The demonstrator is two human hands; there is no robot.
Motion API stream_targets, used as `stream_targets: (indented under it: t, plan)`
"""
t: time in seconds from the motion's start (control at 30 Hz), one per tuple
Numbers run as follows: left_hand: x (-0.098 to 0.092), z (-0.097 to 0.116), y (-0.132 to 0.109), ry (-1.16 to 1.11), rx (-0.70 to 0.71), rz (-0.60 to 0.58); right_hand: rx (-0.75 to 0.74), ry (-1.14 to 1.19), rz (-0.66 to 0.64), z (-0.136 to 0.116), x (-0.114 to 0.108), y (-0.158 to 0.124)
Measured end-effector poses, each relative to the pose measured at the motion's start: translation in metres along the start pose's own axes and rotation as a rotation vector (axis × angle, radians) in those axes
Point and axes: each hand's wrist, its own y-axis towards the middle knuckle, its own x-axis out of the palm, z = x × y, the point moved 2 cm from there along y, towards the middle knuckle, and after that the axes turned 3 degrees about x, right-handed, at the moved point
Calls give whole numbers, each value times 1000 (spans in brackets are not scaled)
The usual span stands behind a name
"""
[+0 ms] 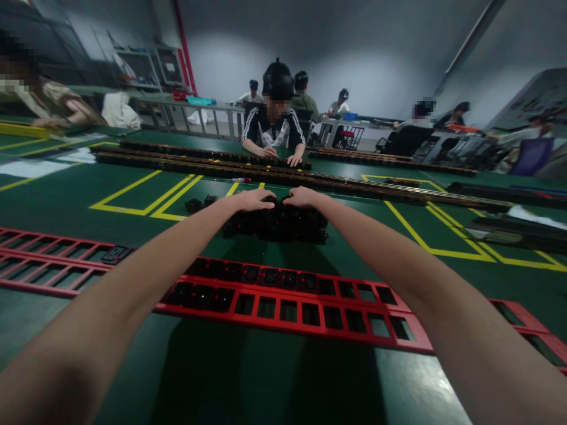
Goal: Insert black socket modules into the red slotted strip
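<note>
Both my arms reach far forward over the green table. My left hand [252, 199] and my right hand [301, 196] rest on the far top edge of a heap of small black socket modules [277, 224], fingers curved over it and almost touching each other. Whether the fingers hold a module is hidden. Nearer to me lie two long red slotted frames [310, 307] side by side. Several black modules [270, 276] sit in slots of the frames below my forearms; the other slots are bare.
A few loose black modules [194, 205] lie left of the heap, and one [116, 254] lies on the red frame at left. Long dark strips [212, 162] run across the far table, where a seated person [274, 127] works. Yellow lines [146, 200] mark the green surface.
</note>
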Motion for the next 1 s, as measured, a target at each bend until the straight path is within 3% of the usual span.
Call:
stream_targets:
  t: [0.27,0.47,0.57,0.7,0.83,0.9,1.0]
  plan:
    - [4,64,-14,-45,120,-34,111,149,-20,11,6,-104]
    - [7,101,-36,-6,157,-32,194,384,229,48,-4,-168]
    - [8,117,-48,6,167,-14,241,542,355,68,4,-201]
    - [10,139,-71,23,175,104,170,762,392,70,31,-233]
    - [15,170,-103,42,245,286,-64,1070,411,57,48,-244]
    - [18,184,-118,70,261,364,-138,1116,389,49,51,-248]
    - [25,200,-133,103,314,384,-165,1045,415,39,51,-256]
